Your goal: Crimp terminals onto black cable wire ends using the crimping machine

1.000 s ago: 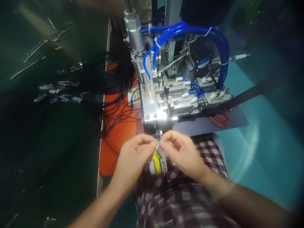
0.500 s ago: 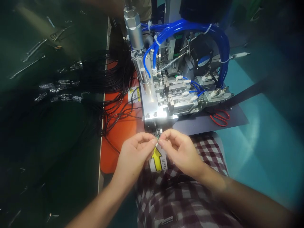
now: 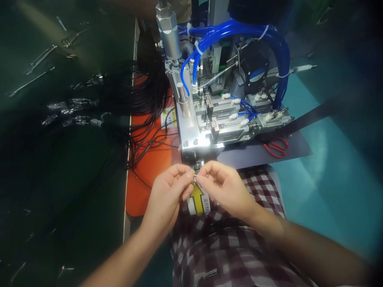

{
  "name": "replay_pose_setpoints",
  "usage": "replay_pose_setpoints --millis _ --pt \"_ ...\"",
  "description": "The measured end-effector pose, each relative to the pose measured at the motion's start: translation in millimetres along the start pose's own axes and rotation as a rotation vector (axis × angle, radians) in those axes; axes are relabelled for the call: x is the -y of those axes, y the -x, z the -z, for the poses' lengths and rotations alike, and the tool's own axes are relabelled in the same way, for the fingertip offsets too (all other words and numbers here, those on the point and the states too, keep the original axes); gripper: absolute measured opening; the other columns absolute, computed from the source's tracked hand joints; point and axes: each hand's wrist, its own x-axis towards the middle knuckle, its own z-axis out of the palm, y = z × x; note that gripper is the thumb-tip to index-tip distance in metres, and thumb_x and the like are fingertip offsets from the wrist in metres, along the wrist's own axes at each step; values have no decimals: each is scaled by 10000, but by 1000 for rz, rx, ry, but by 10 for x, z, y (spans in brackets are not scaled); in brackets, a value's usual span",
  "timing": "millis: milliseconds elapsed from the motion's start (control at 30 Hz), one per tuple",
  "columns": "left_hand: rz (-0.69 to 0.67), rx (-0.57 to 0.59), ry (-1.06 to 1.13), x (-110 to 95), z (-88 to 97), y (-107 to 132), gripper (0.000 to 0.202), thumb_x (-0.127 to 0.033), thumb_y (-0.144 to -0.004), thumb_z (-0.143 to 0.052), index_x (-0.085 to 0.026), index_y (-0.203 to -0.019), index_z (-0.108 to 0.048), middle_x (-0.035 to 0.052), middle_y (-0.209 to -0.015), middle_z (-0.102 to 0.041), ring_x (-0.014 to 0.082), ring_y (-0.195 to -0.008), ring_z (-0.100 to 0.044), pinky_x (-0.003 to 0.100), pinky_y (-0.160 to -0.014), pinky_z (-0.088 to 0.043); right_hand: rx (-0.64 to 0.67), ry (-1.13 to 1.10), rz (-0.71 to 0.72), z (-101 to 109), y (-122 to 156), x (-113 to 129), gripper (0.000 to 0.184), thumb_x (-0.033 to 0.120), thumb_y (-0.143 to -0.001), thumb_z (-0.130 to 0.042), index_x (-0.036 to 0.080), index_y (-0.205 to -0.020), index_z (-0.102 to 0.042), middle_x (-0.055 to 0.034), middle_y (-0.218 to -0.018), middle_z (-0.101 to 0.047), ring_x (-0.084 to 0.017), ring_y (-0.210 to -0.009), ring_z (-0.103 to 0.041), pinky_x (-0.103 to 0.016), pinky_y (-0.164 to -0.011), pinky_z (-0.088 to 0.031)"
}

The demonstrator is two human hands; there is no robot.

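My left hand [image 3: 167, 195] and my right hand [image 3: 223, 187] meet fingertip to fingertip just in front of a small metal machine [image 3: 209, 119]. Both pinch a tiny metal part [image 3: 194, 178] between thumb and forefinger; it is too small to name. Right below the fingers lies a white label with a yellow arrow [image 3: 198, 199]. Blue air hoses [image 3: 239, 32] loop over the machine and a silver cylinder [image 3: 169, 38] stands at its left.
Black cables [image 3: 143, 99] pile over an orange mat [image 3: 149, 167] to the left. Red-handled scissors [image 3: 277, 146] lie on a dark sheet to the right. Small clear-wrapped parts [image 3: 72, 113] are scattered on the dark bench. A checked cloth [image 3: 233, 247] covers my lap.
Both hands have drifted slightly left and up with the view, staying pinched together on the tiny part. Nothing else has moved.
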Motion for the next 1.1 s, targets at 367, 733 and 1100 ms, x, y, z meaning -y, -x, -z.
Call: replay_pose_setpoints --millis 367,733,1100 --pt "24 33 -200 49 48 -1 202 -344 -860 -621 -164 -782 -569 -67 -488 -435 43 -464 -325 183 -475 -241 2 -94 -67 35 -5 7 120 256 -819 -624 177 -757 -559 71 -514 -458 -65 -414 -402 -191 -391 -300" --pt "8 8 -85 31 0 10 183 -316 -868 -605 -164 -781 -555 -74 -461 -409 48 -471 -315 188 -494 -255 -19 -105 -53 -4 -15 21 110 219 -806 -632 179 -741 -552 74 -525 -467 -61 -425 -410 -188 -403 -321" --pt "-1 -6 -179 82 25 -17 186 -326 -840 -650 -161 -781 -587 -62 -481 -452 44 -452 -352 173 -457 -256 62 220 66 184 -46 48 120 276 -887 -554 177 -826 -579 34 -664 -560 -70 -497 -461 -197 -455 -369"
